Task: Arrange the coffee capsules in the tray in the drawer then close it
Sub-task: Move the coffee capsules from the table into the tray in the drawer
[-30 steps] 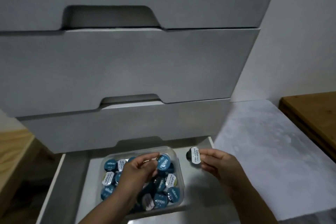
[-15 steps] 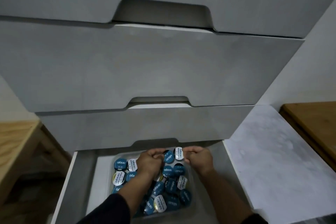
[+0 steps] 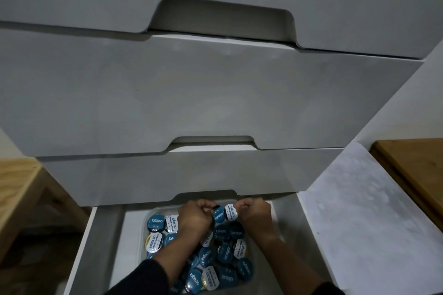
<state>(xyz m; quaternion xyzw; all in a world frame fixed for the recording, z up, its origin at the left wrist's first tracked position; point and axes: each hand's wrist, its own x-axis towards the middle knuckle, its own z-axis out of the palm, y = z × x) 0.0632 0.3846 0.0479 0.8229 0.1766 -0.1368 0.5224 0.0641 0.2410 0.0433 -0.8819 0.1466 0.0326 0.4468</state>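
A: Where are the coffee capsules point(image 3: 225, 252)?

B: Heaped in the clear tray point(image 3: 146, 219) at the lower centre of the frame, blue and white lids facing every way. The tray sits in the open drawer point(image 3: 105, 242), the lowest of the stack.

A: And the hands?

B: Both at the tray's far end. The left hand point(image 3: 194, 217) curls its fingers round a blue-lidded capsule point(image 3: 218, 214). The right hand point(image 3: 255, 214) pinches a white-lidded capsule point(image 3: 230, 212) just beside it; the two lids nearly touch.

A: Around that?

B: Closed grey drawer fronts point(image 3: 203, 93) fill the upper frame. A wooden table point(image 3: 16, 189) stands at left, a marbled surface point(image 3: 359, 218) and a wooden board point(image 3: 417, 170) at right.
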